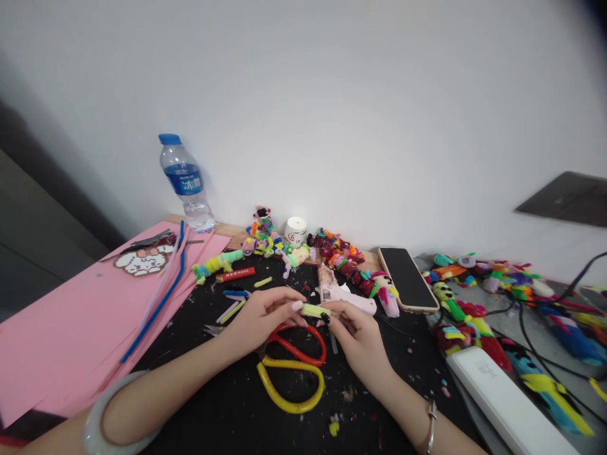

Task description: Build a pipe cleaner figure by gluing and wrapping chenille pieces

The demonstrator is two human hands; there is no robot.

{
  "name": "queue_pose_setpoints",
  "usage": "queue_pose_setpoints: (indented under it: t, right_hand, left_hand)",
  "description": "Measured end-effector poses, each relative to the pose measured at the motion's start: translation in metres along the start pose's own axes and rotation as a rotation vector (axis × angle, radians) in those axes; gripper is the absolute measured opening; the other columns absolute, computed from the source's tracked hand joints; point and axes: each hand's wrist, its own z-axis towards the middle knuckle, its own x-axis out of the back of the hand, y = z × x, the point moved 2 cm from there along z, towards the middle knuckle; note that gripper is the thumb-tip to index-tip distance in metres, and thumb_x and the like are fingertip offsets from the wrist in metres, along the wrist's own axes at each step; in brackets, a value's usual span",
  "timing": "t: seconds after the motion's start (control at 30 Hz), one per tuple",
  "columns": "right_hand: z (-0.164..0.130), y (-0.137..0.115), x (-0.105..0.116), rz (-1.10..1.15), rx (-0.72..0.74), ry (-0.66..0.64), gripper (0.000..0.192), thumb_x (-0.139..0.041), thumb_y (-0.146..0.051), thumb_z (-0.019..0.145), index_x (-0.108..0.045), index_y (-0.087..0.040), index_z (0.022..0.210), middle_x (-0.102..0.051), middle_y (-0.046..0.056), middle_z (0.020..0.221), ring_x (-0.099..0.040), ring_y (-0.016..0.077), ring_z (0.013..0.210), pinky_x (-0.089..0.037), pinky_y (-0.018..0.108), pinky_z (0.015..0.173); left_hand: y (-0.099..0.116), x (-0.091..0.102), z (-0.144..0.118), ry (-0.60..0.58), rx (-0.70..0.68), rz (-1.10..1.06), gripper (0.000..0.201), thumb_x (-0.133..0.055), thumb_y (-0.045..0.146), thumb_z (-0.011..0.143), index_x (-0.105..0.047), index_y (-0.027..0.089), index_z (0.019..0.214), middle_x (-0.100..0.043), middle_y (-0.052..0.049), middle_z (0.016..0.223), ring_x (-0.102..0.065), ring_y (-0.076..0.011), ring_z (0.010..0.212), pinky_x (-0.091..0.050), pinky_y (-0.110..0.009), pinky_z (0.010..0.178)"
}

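Both hands pinch a short yellow-green pipe-cleaner roll point(315, 310) between them, left hand point(258, 319) on one end, right hand point(356, 335) on the other, above the red-and-yellow scissors point(296, 363) (mid-table); a pink glue gun point(344, 294) lies just behind, a water bottle point(184, 183) stands at the far-left edge.

Fuzzy yellow-green pipe-cleaner piece point(315, 310): soft chenille pile, matt. Scissors point(293, 366): handles coated in glossy plastic, red and yellow. Work mat point(227, 404): black, matt, dusted with fibre scraps. Sheet point(61, 335): pink paper, smooth and matt. Water bottle point(186, 183): clear plastic, glossy, with a blue cap. Phone point(408, 278): glassy dark screen. Glue gun point(344, 296): pale pink plastic, smeared. Bangle point(102, 417): polished, translucent white.
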Motion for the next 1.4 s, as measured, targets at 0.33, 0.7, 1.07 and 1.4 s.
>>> queue_pose_setpoints:
  t: [0.33,0.7,1.07,1.4]
  right_hand:
    - [-0.001,-0.005,0.001,-0.154,0.042,-0.049,0.015,-0.052,-0.024,0.084,-0.066,-0.019,0.087,-0.066,0.003,0.076,-0.057,0.0155,0.062,-0.043,0.025,0.055]
    - [0.011,0.007,0.016,-0.71,0.138,0.225,0.038,-0.047,-0.009,0.072,-0.055,-0.019,0.108,-0.056,0.01,0.11,-0.048,0.0277,0.104,-0.037,0.045,0.088]
    - [0.017,0.02,0.024,-0.923,-0.03,0.154,0.035,-0.057,-0.027,0.074,-0.057,-0.017,0.108,-0.062,0.01,0.097,-0.054,0.0297,0.093,-0.039,0.044,0.082]
    - [0.016,0.014,0.021,-0.401,0.063,0.11,0.021,-0.053,-0.022,0.08,-0.059,-0.02,0.1,-0.063,0.006,0.094,-0.058,0.0207,0.085,-0.046,0.032,0.076]
  left_hand:
    - [0.003,-0.002,-0.001,0.012,-0.081,0.24,0.015,-0.065,0.024,0.075,-0.07,0.016,0.087,-0.069,-0.004,0.082,-0.062,-0.0161,0.074,-0.048,-0.023,0.065]
    - [-0.01,0.008,0.007,0.138,0.03,-0.05,0.022,-0.061,0.035,0.078,-0.065,0.016,0.09,-0.065,-0.001,0.065,-0.062,-0.0134,0.06,-0.052,-0.025,0.062]
    - [-0.003,0.012,0.007,0.222,0.092,-0.426,0.019,-0.064,0.03,0.077,-0.062,0.016,0.091,-0.064,-0.004,0.087,-0.063,-0.0163,0.082,-0.054,-0.031,0.076]
    - [-0.006,0.014,0.008,0.238,0.137,-0.463,0.021,-0.064,0.03,0.078,-0.057,0.018,0.094,-0.063,-0.001,0.076,-0.064,-0.0138,0.073,-0.054,-0.022,0.06]
